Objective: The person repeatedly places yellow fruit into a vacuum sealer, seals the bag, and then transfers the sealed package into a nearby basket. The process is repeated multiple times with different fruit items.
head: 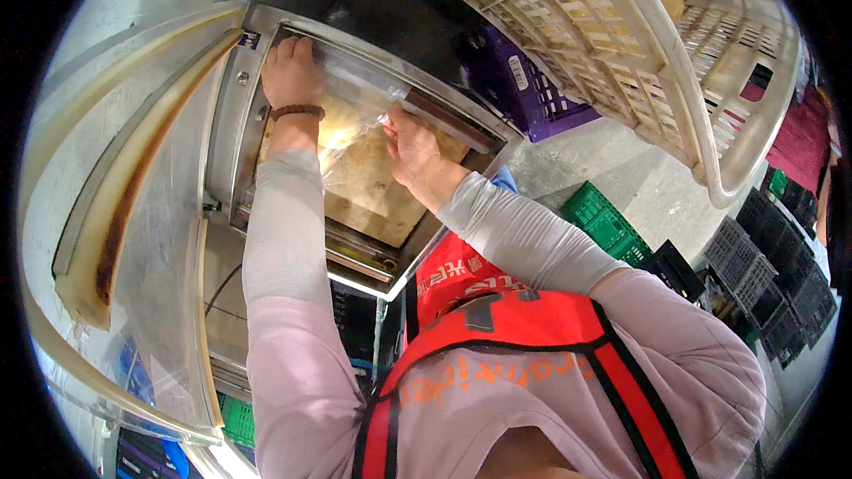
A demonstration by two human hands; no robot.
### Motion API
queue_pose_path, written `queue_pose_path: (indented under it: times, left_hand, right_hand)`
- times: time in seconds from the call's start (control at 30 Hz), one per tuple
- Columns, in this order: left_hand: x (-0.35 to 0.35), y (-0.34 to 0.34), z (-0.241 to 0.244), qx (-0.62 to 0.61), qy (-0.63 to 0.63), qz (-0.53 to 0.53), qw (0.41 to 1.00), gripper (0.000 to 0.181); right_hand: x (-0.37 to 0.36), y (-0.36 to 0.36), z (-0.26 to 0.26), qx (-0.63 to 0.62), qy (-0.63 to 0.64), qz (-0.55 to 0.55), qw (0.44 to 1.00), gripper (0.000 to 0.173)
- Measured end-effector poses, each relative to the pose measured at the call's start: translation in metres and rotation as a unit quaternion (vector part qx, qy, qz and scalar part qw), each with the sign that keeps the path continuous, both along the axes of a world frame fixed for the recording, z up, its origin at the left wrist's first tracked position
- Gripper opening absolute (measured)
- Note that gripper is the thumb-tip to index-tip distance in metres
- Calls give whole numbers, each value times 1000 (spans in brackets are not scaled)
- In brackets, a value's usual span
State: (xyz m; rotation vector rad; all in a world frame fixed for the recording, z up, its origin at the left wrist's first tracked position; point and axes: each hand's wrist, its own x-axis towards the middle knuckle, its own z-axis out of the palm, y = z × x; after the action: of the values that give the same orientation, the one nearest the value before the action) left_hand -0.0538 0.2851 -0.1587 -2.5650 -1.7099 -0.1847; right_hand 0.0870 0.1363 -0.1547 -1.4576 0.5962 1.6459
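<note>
A clear plastic bag (343, 90) with something pale yellow in it lies in the metal-rimmed chamber of what looks like a vacuum sealer (234, 146). My left hand (293, 73), with a brown bead bracelet at its wrist, rests on the bag's far left part near the chamber's back edge; its fingertips are partly hidden. Pinched between the thumb and fingers of my right hand (413, 150) is the bag's plastic, near a dark brown bar (456, 121). A stained, pale board (373, 203) lies beneath. The raised clear lid (160, 213) stands at the left, with a scorched, pale strip (126, 213) along it.
A large whitish plastic basket (692, 93) with yellow items looms at the upper right. Behind the chamber is a purple crate (526, 86). On the floor at the right stand a green crate (606, 223) and several dark crates (765, 266). A person in dark red is at the far right.
</note>
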Motion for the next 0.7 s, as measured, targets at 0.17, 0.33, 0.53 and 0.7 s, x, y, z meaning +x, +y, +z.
queue_pose_path:
  times: [0.17, 0.33, 0.53, 0.7]
  left_hand:
    - [17, -25, 0, -21, -65, 40, 997, 38]
    - [19, -28, 9, -37, -50, 28, 998, 56]
    - [23, -27, 16, -70, -26, 38, 996, 59]
    - [20, -30, 5, -54, -77, 60, 994, 62]
  right_hand:
    - [11, -7, 11, 13, -10, 4, 1000, 13]
    - [30, -19, 33, 296, -288, 243, 878, 32]
    - [53, -2, 36, 321, -646, 555, 414, 41]
    - [78, 8, 61, 328, -673, 495, 441, 31]
